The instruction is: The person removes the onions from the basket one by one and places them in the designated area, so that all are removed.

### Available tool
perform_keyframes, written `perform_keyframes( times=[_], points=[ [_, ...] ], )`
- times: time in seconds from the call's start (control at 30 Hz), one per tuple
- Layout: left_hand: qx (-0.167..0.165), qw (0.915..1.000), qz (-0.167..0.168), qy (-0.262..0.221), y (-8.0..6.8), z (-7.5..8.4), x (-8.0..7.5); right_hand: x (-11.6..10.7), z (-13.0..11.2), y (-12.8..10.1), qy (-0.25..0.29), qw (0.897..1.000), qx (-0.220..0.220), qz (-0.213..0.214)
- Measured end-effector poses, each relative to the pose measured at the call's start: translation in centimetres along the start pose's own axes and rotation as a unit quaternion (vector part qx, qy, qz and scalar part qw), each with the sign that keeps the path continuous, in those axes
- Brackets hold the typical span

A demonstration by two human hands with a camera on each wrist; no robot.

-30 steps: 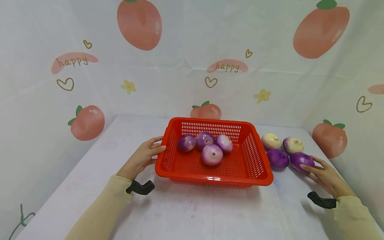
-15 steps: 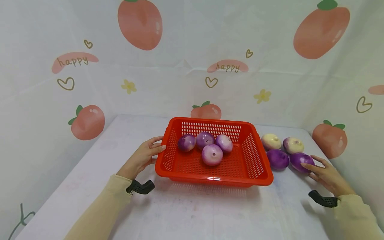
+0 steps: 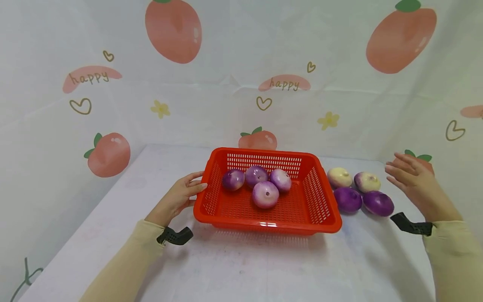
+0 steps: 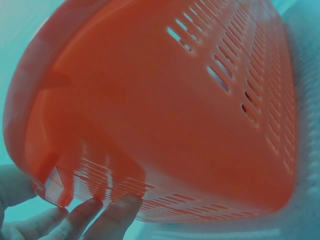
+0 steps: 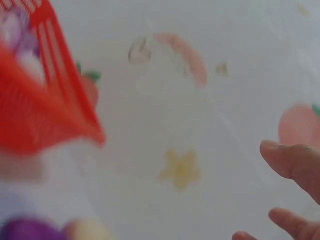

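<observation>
A red slotted basket (image 3: 320,191) stands mid-table with several purple-and-white onions (image 3: 266,194) inside. My left hand (image 3: 183,193) rests against its left wall with straight fingers; in the left wrist view the fingertips (image 4: 116,212) touch the basket (image 4: 165,115) near its base. To the right of the basket lie two dark purple onions (image 3: 378,203) in front and two pale ones (image 3: 367,180) behind. My right hand (image 3: 409,178) hovers above and right of them, fingers spread and holding nothing. The right wrist view is blurred, with the fingers (image 5: 295,162) at its right edge.
The white table (image 3: 241,264) is ringed by a white backdrop printed with peaches, close behind the basket and right beside the loose onions. Black wrist mounts (image 3: 175,235) sit on both sleeves.
My right hand has lifted off the front dark purple onion and risen up and slightly back, fingers spread. The left hand and basket have not moved.
</observation>
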State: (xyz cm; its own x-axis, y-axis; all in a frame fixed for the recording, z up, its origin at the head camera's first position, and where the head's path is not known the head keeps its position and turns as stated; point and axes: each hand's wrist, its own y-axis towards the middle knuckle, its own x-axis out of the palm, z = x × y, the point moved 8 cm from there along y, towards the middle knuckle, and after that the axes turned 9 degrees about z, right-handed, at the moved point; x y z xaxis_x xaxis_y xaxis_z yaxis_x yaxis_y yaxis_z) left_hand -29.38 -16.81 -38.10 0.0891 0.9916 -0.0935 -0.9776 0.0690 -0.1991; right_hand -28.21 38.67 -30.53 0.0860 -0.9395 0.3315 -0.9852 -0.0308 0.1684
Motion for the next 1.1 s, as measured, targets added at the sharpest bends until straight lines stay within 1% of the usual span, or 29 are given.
perform_keyframes(
  times=[0.03, 0.07, 0.17, 0.2, 0.27, 0.3, 0.37, 0.4, 0.5, 0.53, 0.6, 0.7, 0.8, 0.93, 1.1],
  points=[
    [0.000, 1.0000, 0.000, 0.000, 0.0, 0.0, 0.0, 1.5, -0.5, 0.3, 0.019, 1.000, -0.008, -0.016],
    [0.000, 1.0000, 0.000, 0.001, 0.0, 0.0, 0.0, 2.8, -1.0, 0.6, 0.022, 0.999, -0.013, -0.024],
    [0.001, 1.0000, 0.000, 0.000, 0.0, 0.0, -0.1, 7.1, -1.4, 1.6, -0.025, 0.999, -0.012, -0.034],
    [0.001, 1.0000, 0.000, -0.001, 0.0, 0.0, -0.1, 8.6, -1.4, 1.9, -0.050, 0.998, -0.010, -0.035],
    [0.001, 1.0000, -0.001, -0.002, 0.0, 0.0, -0.1, 11.4, -1.0, 2.5, -0.103, 0.994, -0.009, -0.043],
    [0.001, 1.0000, -0.001, -0.003, 0.0, 0.0, -0.1, 12.8, -0.8, 2.8, -0.115, 0.992, -0.013, -0.053],
    [0.001, 1.0000, -0.003, -0.004, 0.1, -0.1, -0.1, 15.4, 0.0, 3.4, -0.151, 0.986, -0.018, -0.068],
    [0.000, 1.0000, -0.003, -0.004, 0.1, -0.1, -0.1, 16.5, 0.5, 3.7, -0.176, 0.982, -0.018, -0.071],
    [0.001, 1.0000, -0.001, -0.007, 0.1, -0.1, -0.1, 19.3, 2.6, 4.5, -0.245, 0.965, -0.012, -0.093],
    [0.002, 1.0000, -0.001, -0.008, 0.2, -0.1, -0.1, 20.1, 3.5, 4.8, -0.259, 0.960, -0.007, -0.105],
    [0.004, 0.9999, -0.003, -0.009, 0.2, -0.1, -0.1, 21.4, 5.2, 5.2, -0.291, 0.949, 0.008, -0.123],
    [0.005, 0.9999, -0.003, -0.011, 0.2, -0.1, 0.0, 22.9, 7.7, 5.7, -0.307, 0.940, 0.034, -0.148],
    [0.003, 1.0000, -0.001, -0.009, 0.2, -0.1, -0.1, 24.0, 9.8, 5.9, -0.333, 0.925, 0.055, -0.173],
    [0.000, 1.0000, 0.000, -0.006, 0.2, -0.2, -0.1, 24.8, 12.0, 6.0, -0.374, 0.902, 0.067, -0.206],
    [-0.001, 1.0000, 0.002, -0.006, 0.3, -0.3, -0.1, 24.7, 13.6, 5.8, -0.396, 0.882, 0.094, -0.236]
  ],
)
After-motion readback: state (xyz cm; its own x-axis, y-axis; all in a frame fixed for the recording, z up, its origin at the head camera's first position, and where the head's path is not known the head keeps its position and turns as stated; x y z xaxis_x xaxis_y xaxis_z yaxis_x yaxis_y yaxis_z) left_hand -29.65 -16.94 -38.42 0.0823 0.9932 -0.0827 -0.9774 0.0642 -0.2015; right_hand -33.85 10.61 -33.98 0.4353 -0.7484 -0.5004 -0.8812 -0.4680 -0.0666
